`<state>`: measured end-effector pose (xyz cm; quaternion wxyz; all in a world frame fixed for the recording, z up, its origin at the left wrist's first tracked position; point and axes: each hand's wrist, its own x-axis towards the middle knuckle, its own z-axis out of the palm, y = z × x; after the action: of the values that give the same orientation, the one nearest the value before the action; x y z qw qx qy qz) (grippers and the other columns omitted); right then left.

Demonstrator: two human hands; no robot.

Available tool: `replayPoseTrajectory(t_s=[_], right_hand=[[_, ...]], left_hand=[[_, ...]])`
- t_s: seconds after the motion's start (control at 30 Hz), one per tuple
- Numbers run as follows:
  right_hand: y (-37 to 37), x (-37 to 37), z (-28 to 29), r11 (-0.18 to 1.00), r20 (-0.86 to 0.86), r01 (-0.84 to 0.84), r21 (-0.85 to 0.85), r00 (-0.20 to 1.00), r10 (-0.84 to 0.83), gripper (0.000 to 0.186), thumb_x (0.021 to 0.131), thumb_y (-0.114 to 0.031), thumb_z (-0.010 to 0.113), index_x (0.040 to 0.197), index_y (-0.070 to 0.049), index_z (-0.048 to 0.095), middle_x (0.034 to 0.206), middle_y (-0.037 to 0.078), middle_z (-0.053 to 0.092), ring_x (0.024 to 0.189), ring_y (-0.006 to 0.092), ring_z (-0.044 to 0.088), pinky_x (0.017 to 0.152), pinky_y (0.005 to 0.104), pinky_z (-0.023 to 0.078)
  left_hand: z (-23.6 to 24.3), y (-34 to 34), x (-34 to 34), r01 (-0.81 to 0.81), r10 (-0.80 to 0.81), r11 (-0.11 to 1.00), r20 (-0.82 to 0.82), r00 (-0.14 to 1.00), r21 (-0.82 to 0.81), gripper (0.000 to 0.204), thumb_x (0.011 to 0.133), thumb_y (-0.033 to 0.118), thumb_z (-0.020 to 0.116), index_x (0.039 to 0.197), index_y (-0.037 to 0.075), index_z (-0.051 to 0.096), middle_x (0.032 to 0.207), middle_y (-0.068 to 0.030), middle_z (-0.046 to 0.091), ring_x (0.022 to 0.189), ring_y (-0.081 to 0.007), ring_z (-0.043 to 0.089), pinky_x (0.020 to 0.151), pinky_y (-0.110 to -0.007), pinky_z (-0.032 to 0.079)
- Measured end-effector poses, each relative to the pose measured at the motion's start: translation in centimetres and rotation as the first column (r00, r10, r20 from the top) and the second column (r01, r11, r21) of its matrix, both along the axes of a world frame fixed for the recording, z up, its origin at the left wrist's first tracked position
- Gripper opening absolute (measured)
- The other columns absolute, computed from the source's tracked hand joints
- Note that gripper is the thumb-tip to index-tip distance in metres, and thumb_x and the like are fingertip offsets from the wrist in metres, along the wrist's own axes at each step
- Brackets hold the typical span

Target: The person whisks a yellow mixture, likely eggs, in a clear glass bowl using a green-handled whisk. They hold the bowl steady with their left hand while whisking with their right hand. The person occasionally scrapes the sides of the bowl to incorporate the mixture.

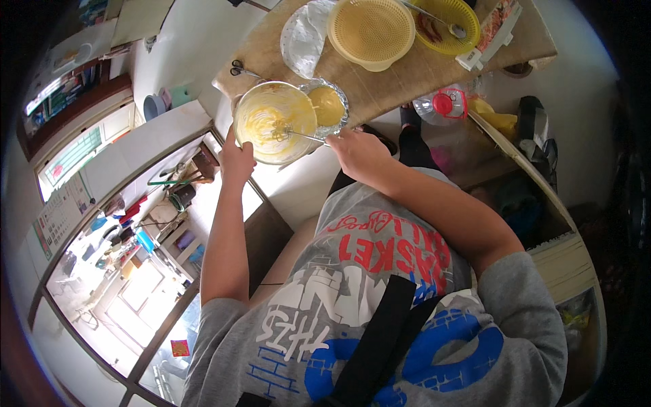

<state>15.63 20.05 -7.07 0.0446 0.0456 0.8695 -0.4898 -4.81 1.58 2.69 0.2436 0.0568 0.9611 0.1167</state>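
Observation:
A pale mixing bowl [300, 108] is tilted at the near left edge of the table, its inside smeared with yellow-and-white mixture [261, 121]. My left hand [237, 159] is closed on the bowl's near-left side, thumb towards the rim. From my closed right hand [359, 156] a metal whisk [308, 138] reaches leftward, its wire head down in the mixture. Right beside the bowl stands a foil-lined round container [346, 108] with smooth yellow batter [328, 106] in it. My right hand is just below that container. The whisk's grip is hidden by my fingers.
Black scissors [244, 70] lie behind the bowl. Farther back are a white plate-like piece [298, 41], a cream colander [371, 30], a yellow basket [468, 44] with a spoon [456, 30], and a long narrow box [489, 37]. A red-capped plastic jug [442, 105] stands below the table edge.

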Motion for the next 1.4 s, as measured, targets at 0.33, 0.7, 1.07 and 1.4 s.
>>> replayPoseTrajectory(t_s=[0.33, 0.7, 1.07, 1.4], right_hand=[[-0.7, -0.5, 1.8, 0.999, -0.048, -0.005, -0.047, 0.999, 0.003, 0.028, 0.086, -0.008, 0.058, 0.113, -0.002, 0.061, 0.100, 0.016, 0.063, 0.091, 0.0326, 0.068, 0.071, 0.0419, 0.058], [-0.1, -1.5, 1.8, 1.000, -0.045, -0.031, 0.004, 0.998, 0.031, 0.030, 0.085, -0.006, 0.060, 0.115, -0.005, 0.061, 0.102, 0.013, 0.063, 0.093, 0.0298, 0.068, 0.073, 0.0406, 0.058], [0.1, -2.0, 2.3, 0.998, -0.006, -0.058, 0.018, 0.998, 0.058, 0.031, 0.087, -0.010, 0.058, 0.117, -0.001, 0.060, 0.102, 0.018, 0.063, 0.088, 0.0341, 0.069, 0.071, 0.0430, 0.059], [-0.8, -2.4, 2.6, 0.997, -0.050, -0.074, 0.029, 0.996, 0.076, 0.030, 0.087, -0.009, 0.059, 0.116, -0.001, 0.059, 0.100, 0.018, 0.062, 0.089, 0.0346, 0.069, 0.069, 0.0433, 0.058]], left_hand=[[-0.3, -1.6, -0.8, -0.061, 0.056, 0.996, 0.069, 0.996, 0.063, 0.056, 0.089, 0.004, 0.048, 0.145, 0.010, 0.047, 0.075, -0.0092, 0.066, 0.047, -0.0122, 0.058, 0.040, -0.027, 0.046], [-0.9, -1.8, -1.2, -0.037, 0.034, 0.998, 0.042, 0.999, 0.056, 0.062, 0.086, 0.009, 0.051, 0.147, 0.013, 0.046, 0.066, -0.0126, 0.067, 0.048, -0.0168, 0.063, 0.044, -0.032, 0.052], [-0.4, -0.9, -0.6, -0.079, 0.078, 0.994, 0.011, 0.997, 0.072, 0.059, 0.087, 0.009, 0.050, 0.145, 0.015, 0.048, 0.068, -0.0120, 0.068, 0.049, -0.0177, 0.065, 0.044, -0.034, 0.053], [0.1, 0.1, -0.1, -0.140, 0.139, 0.989, 0.027, 0.990, 0.047, 0.058, 0.088, 0.008, 0.050, 0.145, 0.014, 0.048, 0.066, -0.0130, 0.067, 0.049, -0.0166, 0.064, 0.044, -0.033, 0.053]])
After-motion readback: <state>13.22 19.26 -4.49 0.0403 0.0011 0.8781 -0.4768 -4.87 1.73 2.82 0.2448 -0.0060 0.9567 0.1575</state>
